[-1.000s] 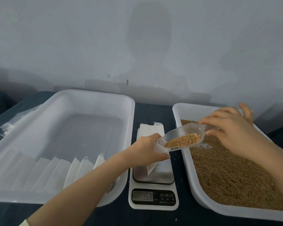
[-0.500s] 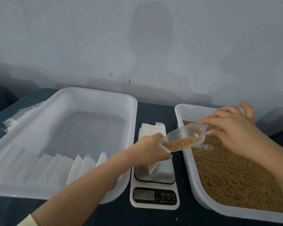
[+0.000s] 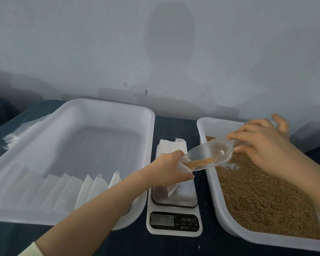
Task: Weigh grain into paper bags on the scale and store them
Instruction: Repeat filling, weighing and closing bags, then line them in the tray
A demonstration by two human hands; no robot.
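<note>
Centre frame, your left hand (image 3: 166, 169) has its grip around a small white paper bag (image 3: 182, 164) on the white digital scale (image 3: 174, 231). Your right hand (image 3: 262, 146) has its grip on the clear plastic scoop (image 3: 211, 154), which is nearly emptied. Storing this bag likely remains.

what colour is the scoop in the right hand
The scoop is clear, colourless plastic, seen best in the head view.

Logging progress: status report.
Left hand grips white paper bag on white digital scale. Right hand holds tilted clear plastic scoop, brown grain at bag mouth. Nothing obstructing.
</note>
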